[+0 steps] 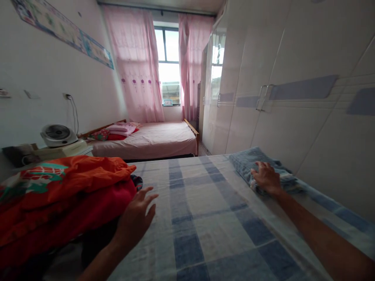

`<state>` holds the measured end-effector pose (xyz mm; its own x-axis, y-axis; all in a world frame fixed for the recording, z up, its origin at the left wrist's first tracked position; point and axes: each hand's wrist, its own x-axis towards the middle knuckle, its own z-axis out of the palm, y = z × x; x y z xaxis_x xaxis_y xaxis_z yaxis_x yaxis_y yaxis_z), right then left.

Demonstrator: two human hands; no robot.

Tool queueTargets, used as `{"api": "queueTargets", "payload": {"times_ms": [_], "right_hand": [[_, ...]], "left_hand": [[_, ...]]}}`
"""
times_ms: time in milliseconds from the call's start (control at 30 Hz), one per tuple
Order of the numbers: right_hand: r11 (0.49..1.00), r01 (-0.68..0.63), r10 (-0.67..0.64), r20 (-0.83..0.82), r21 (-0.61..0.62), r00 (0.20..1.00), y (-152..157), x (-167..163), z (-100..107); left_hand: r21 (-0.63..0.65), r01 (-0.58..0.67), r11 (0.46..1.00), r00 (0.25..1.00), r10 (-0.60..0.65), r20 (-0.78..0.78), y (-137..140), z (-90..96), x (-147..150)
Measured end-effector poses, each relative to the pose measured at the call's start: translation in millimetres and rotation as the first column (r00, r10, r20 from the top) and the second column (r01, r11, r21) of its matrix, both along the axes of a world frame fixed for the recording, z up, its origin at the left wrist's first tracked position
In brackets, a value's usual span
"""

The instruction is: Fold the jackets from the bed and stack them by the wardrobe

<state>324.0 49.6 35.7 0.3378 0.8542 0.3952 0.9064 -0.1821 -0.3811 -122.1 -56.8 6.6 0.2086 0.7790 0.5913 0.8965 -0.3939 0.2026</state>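
My left hand point(137, 214) hovers beside a heap of clothes on the left of the near bed, its fingers apart with nothing in them. An orange garment point(90, 173) with a green and white print tops that heap, over a red garment point(114, 201) and darker cloth. At the right edge of the bed lies a folded blue denim garment point(244, 162), which looks like jeans. Over it is my right hand point(266, 177), fingers spread; whether it touches the denim I cannot tell. Beneath everything is a blue and white checked sheet point(205, 242).
White wardrobe doors point(287, 136) rise along the right side of the bed. Farther back, another bed point(158, 136) with a pink sheet holds folded bedding point(121, 130). A small fan point(58, 134) stands at the left. Pink curtains point(134, 66) hang by the window.
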Motion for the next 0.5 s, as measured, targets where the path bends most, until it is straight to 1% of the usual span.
{"api": "queueTargets", "payload": {"times_ms": [100,167,233,300,333,367,400,467,500], "right_hand": [[0.992,0.116,-0.115,0.019,-0.051,0.993,19,27,-12],[0.988,0.131,-0.132,0.004,-0.080,0.991,26,35,-27],[0.990,0.109,-0.111,-0.023,-0.085,0.994,31,39,-38],[0.995,0.078,-0.081,-0.059,-0.059,0.995,35,40,-37],[0.997,0.067,-0.069,-0.079,-0.029,0.994,39,39,-30],[0.998,0.057,-0.055,-0.100,0.016,0.993,43,38,-17],[0.996,0.044,-0.035,-0.118,0.079,0.992,48,35,0],[0.971,-0.010,0.045,-0.141,0.240,0.989,58,24,50],[0.942,-0.062,0.114,-0.140,0.329,0.984,61,15,79]], "left_hand": [[-0.093,0.076,0.993,0.996,-0.079,-0.029,4,-29.7,27],[-0.138,0.105,0.985,0.993,-0.112,-0.042,4,-43.9,35],[-0.181,0.109,0.977,0.993,-0.117,-0.032,3,-52.2,38],[-0.223,0.111,0.968,0.993,-0.115,-0.002,3,-54.5,37],[-0.237,0.117,0.965,0.993,-0.114,0.023,4,-53.6,36],[-0.247,0.125,0.961,0.992,-0.114,0.055,6,-51.6,36],[-0.251,0.133,0.959,0.989,-0.113,0.092,8,-48.8,36],[-0.261,0.160,0.952,0.976,-0.113,0.184,12,-41.0,43],[-0.269,0.184,0.945,0.963,-0.120,0.240,15,-36.0,49]]}}
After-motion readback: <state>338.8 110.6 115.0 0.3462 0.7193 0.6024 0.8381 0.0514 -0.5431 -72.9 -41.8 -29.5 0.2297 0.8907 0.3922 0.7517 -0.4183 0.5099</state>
